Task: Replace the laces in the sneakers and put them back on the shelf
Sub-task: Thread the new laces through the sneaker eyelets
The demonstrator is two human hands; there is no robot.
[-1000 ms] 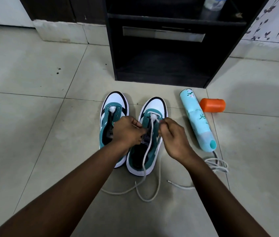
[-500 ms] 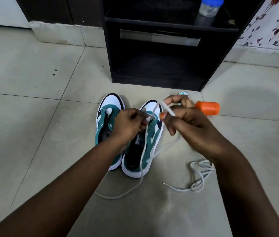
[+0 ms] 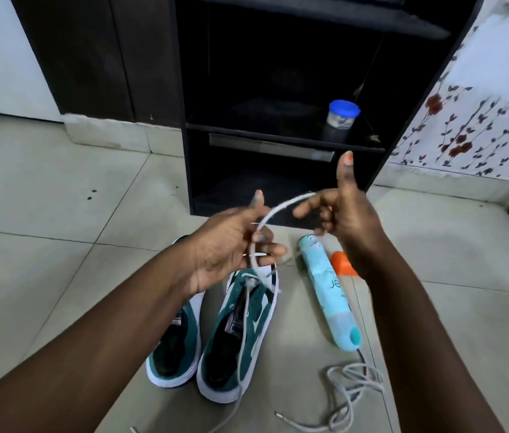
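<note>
Now both hands hold white lace above rt sneaker.

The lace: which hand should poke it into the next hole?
Probably the left hand: it sits right above the sneaker, lace running through it. The right hand is raised, farther off.

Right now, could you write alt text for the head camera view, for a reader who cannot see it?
Two bare hands, left hand and right hand, hold a white lace raised between them above a pair of green-and-white sneakers on a tiled floor. Beside them lie a light-blue spray can, an orange cap and a loose lace, before a dark shelf.
</note>
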